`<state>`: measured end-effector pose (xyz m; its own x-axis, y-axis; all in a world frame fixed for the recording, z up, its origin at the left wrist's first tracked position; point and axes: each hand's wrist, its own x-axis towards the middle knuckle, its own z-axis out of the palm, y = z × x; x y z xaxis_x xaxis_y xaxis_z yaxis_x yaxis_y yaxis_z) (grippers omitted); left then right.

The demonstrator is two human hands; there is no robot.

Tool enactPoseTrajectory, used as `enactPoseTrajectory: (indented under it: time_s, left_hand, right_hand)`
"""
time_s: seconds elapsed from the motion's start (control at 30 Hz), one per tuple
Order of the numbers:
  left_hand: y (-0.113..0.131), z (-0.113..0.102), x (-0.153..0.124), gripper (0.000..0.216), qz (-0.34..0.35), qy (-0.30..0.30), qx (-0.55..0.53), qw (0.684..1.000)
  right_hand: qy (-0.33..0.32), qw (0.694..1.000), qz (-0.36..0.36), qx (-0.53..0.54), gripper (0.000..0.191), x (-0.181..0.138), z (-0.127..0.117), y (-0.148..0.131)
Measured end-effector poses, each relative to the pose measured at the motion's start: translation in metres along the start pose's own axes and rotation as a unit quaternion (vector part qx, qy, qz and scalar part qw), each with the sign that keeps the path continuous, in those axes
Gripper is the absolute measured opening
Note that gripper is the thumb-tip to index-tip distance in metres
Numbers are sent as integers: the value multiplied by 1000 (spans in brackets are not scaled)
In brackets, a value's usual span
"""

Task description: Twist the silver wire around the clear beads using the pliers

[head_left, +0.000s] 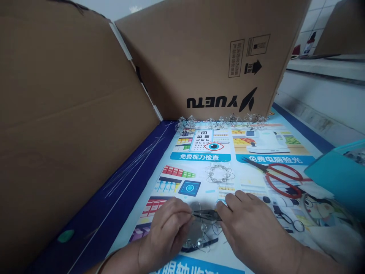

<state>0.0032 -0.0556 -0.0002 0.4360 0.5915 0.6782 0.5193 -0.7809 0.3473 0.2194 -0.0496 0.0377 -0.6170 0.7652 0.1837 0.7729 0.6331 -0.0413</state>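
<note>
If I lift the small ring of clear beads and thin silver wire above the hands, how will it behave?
Probably light: the ring of clear beads and thin silver wire is small and mostly open. Its fine outer loops look easy to bend or snag. Lying flat, it seems unlikely to roll.

Slim dark pliers (207, 216), lying level, tips toward nine o'clock, low in the view at six o'clock, clear-bead wire piece (199, 236) at their six o'clock, glassy round beads on thin looped silver wire, partly hidden
</note>
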Motion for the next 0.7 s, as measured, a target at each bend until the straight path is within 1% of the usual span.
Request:
enactPoseTrajectory:
  time_s: [0.17, 0.33, 0.53, 0.6, 0.7]
  left_hand:
    - [-1, -1, -8, 27, 46, 1, 42, 998]
    - [-4, -1, -13, 28, 48, -1, 47, 998]
    - [0, -1, -7, 28, 54, 4, 43, 998]
    - [2, 0, -4, 24, 34, 6, 27, 999]
    - [2, 3, 2, 17, -37, -13, -23, 999]
  right_hand:
    - [-8, 1000, -9, 10, 3, -2, 0, 0]
    - [-6, 1000, -18, 11, 5, -1, 1, 0]
    - [-4, 999, -34, 11, 7, -3, 5, 1]
    - [-1, 999, -37, 4, 8, -3, 7, 1]
    - [4, 999, -33, -16, 9, -2, 11, 4]
